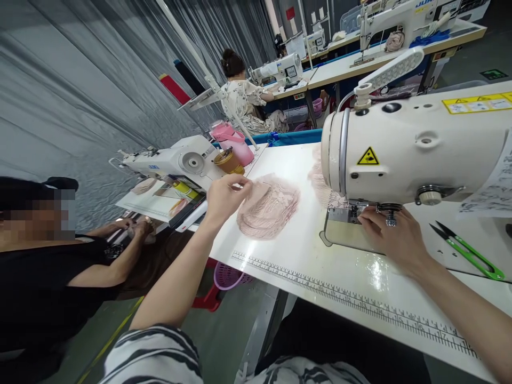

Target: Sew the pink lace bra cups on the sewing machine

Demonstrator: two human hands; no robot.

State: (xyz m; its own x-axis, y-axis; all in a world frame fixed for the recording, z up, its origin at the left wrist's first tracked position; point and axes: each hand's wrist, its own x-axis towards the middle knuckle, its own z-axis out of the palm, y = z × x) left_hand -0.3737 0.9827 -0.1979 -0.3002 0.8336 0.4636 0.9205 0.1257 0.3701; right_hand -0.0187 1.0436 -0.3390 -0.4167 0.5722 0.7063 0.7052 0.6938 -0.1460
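A pile of pale pink lace pieces (270, 208) lies on the white sewing table, its edges slightly blurred. My left hand (228, 197) pinches at the upper left edge of this pile, thumb and forefinger closed on a lace piece. Under the head of the sewing machine (412, 144), my right hand (394, 234) is beside the presser foot (354, 210), fingers curled together. The machine hides part of those fingers, and I cannot make out what they hold. More pink lace (319, 173) lies behind the needle area, partly covered by the machine head.
Green-handled thread snips (470, 250) lie right of my right hand. A printed ruler (344, 290) runs along the table's front edge. Beyond my left hand stand a pink bottle (236, 145) and a brown cup (228, 161). A co-worker (52, 266) sits at the left, another farther back.
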